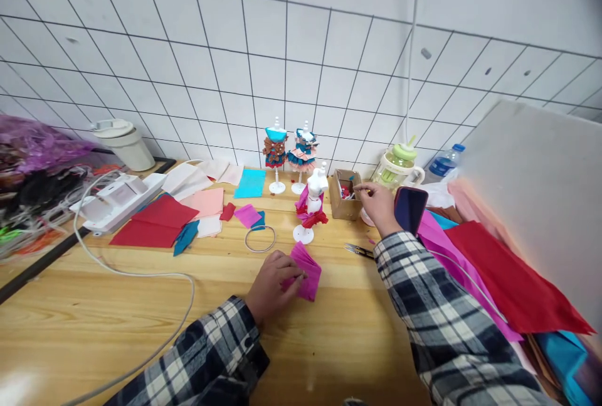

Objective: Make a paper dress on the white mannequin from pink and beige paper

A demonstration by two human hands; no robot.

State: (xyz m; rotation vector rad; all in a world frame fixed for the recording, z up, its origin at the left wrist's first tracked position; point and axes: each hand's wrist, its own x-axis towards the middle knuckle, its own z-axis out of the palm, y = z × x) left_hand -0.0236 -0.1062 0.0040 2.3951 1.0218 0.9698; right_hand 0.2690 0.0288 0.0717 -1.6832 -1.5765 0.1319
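My left hand (pixel 276 285) rests on the table with its fingers closed on a folded piece of magenta crepe-like material (pixel 311 273). Behind that piece stands a small white dress form (pixel 316 185) wrapped in magenta and red. My right hand (pixel 377 205) reaches to the right rim of a small cardboard box (pixel 347 208) that holds small red and white bits. Its fingers are stretched toward the box, with nothing visible in them. Thread snips (pixel 360 250) lie below the box, near my right sleeve. A thin metal ring (pixel 260 239) lies left of the dress form.
Two dressed mini forms (pixel 275 149) stand at the wall. Coloured sheets, among them a red one (pixel 155 221), lie at left beside a power strip (pixel 120 202) and white cable (pixel 141 273). At right are a phone (pixel 410 209), a jug (pixel 399 164) and stacked red material (pixel 512 274).
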